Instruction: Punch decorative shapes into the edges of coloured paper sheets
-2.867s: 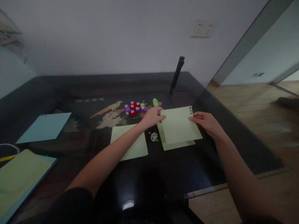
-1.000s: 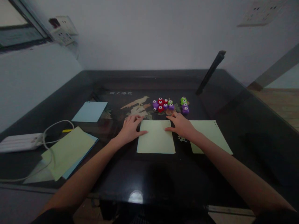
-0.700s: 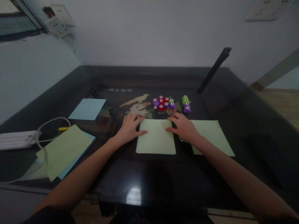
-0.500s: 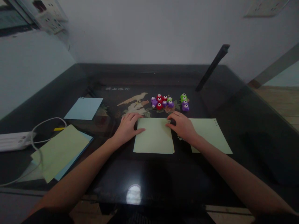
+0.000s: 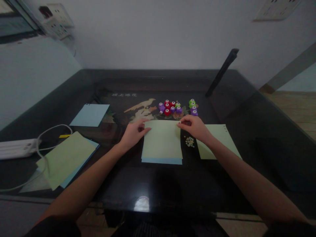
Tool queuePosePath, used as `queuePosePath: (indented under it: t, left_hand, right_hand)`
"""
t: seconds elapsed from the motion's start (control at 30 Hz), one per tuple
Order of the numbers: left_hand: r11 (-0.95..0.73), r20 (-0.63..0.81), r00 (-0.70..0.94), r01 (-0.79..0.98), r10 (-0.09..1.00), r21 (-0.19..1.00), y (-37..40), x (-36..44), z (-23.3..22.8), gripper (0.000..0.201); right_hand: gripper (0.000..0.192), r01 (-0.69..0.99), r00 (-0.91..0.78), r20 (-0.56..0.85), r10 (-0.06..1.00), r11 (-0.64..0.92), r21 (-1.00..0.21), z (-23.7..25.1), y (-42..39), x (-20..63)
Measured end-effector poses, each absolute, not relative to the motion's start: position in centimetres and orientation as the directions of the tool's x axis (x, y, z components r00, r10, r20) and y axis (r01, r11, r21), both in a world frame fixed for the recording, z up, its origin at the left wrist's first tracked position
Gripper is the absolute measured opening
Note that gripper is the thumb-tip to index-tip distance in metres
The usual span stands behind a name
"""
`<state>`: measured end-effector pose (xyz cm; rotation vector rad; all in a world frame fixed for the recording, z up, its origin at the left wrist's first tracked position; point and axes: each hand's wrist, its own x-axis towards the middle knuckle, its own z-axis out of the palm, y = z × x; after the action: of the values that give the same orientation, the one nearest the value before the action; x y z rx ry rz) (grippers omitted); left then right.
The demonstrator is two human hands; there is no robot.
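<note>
1. Green sheet [image 5: 161, 140] lies flat on the black table [image 5: 172, 184], a blue sheet's [image 5: 161, 161] edge showing under its near end
2. Left hand [image 5: 133, 133]: fingers spread, flat on the sheet's far-left corner
3. Right hand [image 5: 195, 126]: thumb and fingers pinch the far-right corner
4. Paper dots [image 5: 189, 141] just below the right hand (second green sheet [image 5: 219, 141] under that wrist)
5. Small punches [image 5: 176, 107] just beyond the fingertips

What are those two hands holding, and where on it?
The green sheet: the right hand pinches its far right corner, and the left hand is on its far left edge.
</note>
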<state>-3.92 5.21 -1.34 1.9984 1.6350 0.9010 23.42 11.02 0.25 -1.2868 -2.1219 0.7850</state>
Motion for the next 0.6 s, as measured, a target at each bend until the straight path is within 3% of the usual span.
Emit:
queuePosePath:
  t: [0.17,0.3,0.37,0.43,0.5,0.6]
  left_hand:
    - [-0.245,0.235,0.137,0.810,0.962,0.533,5.6,-3.8,-2.2,0.026]
    - [-0.387,0.377,0.202,0.764,0.904,0.517,5.8,-3.8,-1.9,0.010]
    - [-0.385,0.384,0.172,0.708,0.907,0.592,5.8,-3.6,-1.3,0.008]
    - [-0.285,0.287,0.097,0.605,0.953,0.744,5.5,-3.2,-0.3,0.011]
    - [-0.176,0.170,0.054,0.458,0.984,0.871,5.1,-2.5,1.0,0.014]
    - [-0.097,0.088,0.041,0.323,0.995,0.941,4.1,-0.8,2.6,0.015]
  right_hand:
    - [0.014,0.626,-0.398,0.120,0.909,0.365,-0.689,-0.8,11.1,22.8]
    - [0.012,0.600,-0.386,0.148,0.911,0.370,-0.709,-1.2,11.4,22.6]
    - [0.012,0.571,-0.382,0.156,0.911,0.365,-0.735,-0.8,11.3,22.6]
    - [0.011,0.495,-0.381,0.134,0.915,0.324,-0.806,0.0,10.9,23.0]
    - [0.016,0.378,-0.394,0.072,0.916,0.233,-0.896,1.1,10.2,23.7]
    - [0.023,0.244,-0.436,-0.068,0.898,0.045,-0.969,2.7,8.5,25.0]
